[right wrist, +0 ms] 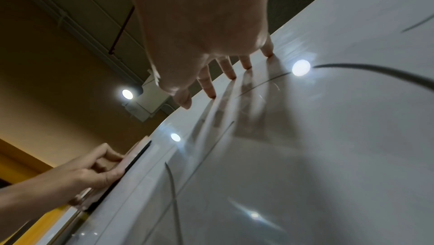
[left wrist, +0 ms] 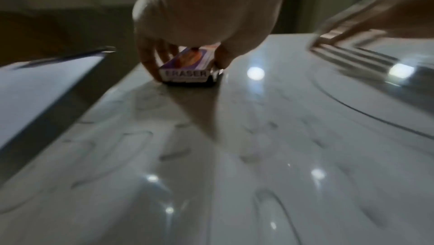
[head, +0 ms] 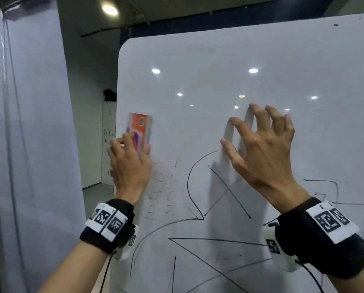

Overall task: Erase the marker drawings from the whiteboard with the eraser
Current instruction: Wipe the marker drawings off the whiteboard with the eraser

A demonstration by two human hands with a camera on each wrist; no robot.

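Note:
An upright whiteboard [head: 240, 60] fills the right of the head view, with black marker drawings [head: 229, 191] of curves and crossed lines on its lower half and faint smudged marks [head: 162, 187] near its left side. My left hand [head: 130, 163] grips an orange and purple eraser [head: 139, 129] flat against the board close to its left edge; the eraser [left wrist: 187, 70] shows its label between my fingers in the left wrist view. My right hand [head: 261, 142] is spread, its fingertips [right wrist: 231, 74] pressing on the board above the drawings.
A pale curtain [head: 28, 144] hangs at the left. Behind the gap beside the board stands a white wall with a cabinet [head: 108, 140]. Ceiling lamps [head: 109, 9] glare off the glossy board.

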